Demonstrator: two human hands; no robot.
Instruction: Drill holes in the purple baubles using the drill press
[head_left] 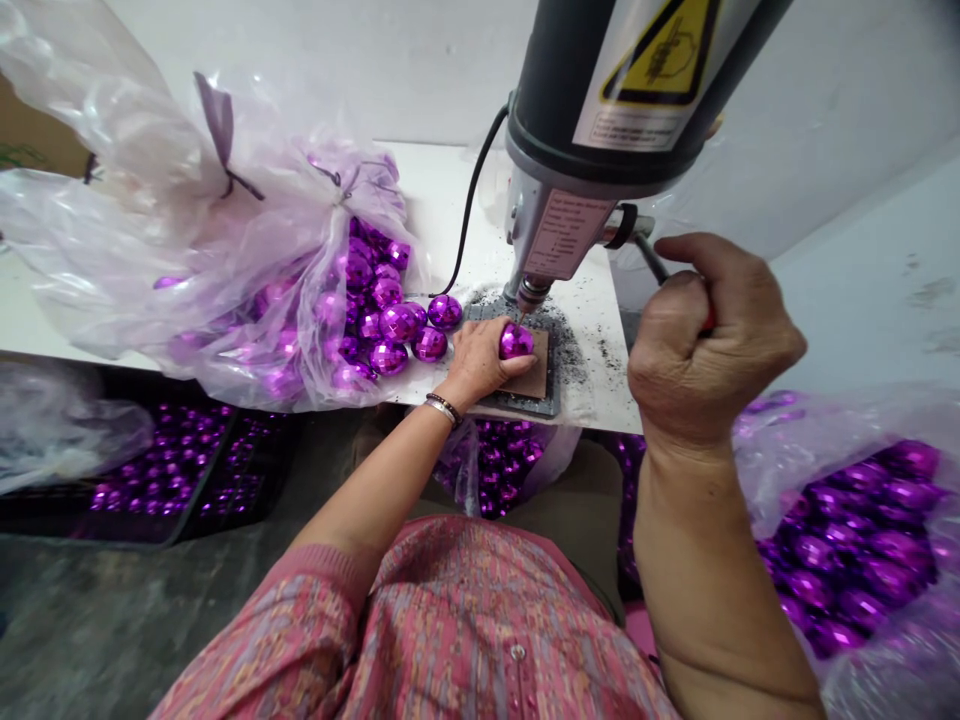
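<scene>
The left hand (480, 362) is cupping a purple mirror-faceted bauble (517, 341) on a brown card pad (534, 365) under a steel drill bit (518, 317), the right hand (709, 340) clamping a black lever handle (651, 256); excess lever force risks cracking the bauble, or a slip, the fingers.

Shiny faceted purple ornament ball (517, 341) on brown cardboard (537, 368)

Faceted purple baubles (397, 322): glossy mirror finish, centre of frame. Thin shiny plastic bag (135, 215) upper L, matt brown cardboard pad (537, 364) mid-frame, drill head (534, 232) smooth painted metal w/ grey casting.
</scene>
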